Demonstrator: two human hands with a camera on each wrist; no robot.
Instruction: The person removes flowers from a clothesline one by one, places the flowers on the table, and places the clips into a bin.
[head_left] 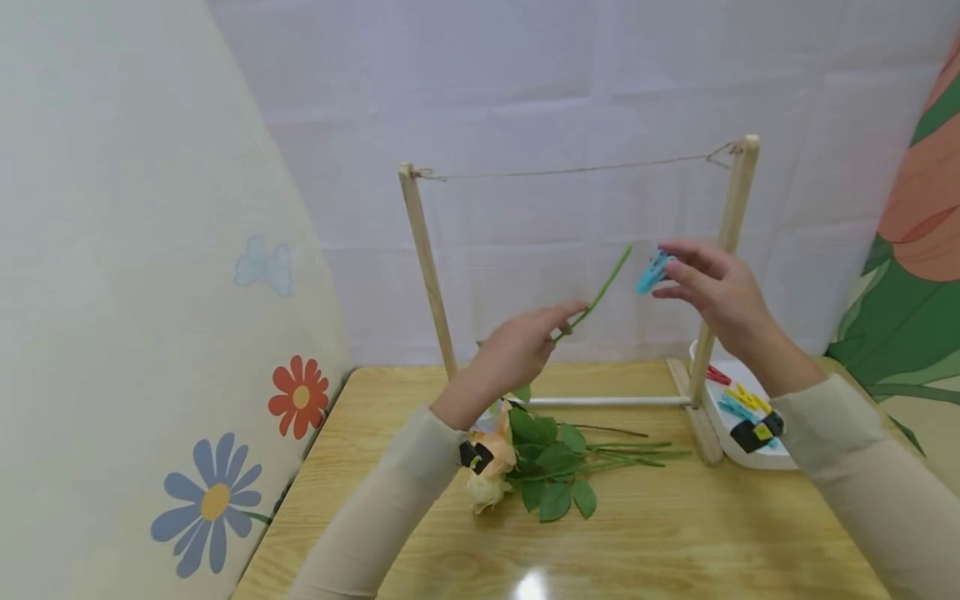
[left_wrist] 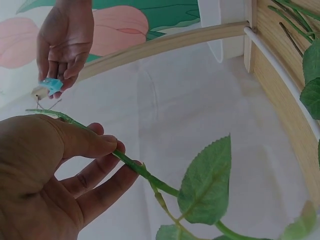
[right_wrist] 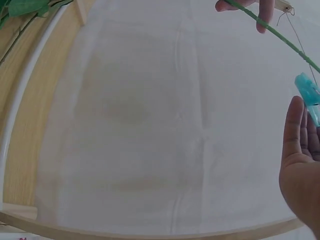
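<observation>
My left hand [head_left: 517, 350] pinches a green flower stem [left_wrist: 131, 163] between thumb and fingers. The bare stem end points up to the right in the head view, and leaves [left_wrist: 206, 182] hang lower on it in the left wrist view. The flower of this stem is hidden behind my left hand and arm. My right hand [head_left: 716, 296] holds a light blue clothespin [head_left: 655, 272] at its fingertips, a short gap to the right of the stem tip. Above both hands a thin string [head_left: 570, 172] spans a wooden frame [head_left: 429, 267].
Several cut roses [head_left: 487, 492] lie on the wooden table [head_left: 637, 533] below my left arm, leaves and stems toward the right. A white tray [head_left: 750, 460] with red, yellow and blue clothespins [head_left: 738, 406] stands by the frame's right foot. A white bar [head_left: 607, 402] joins the frame's posts low down.
</observation>
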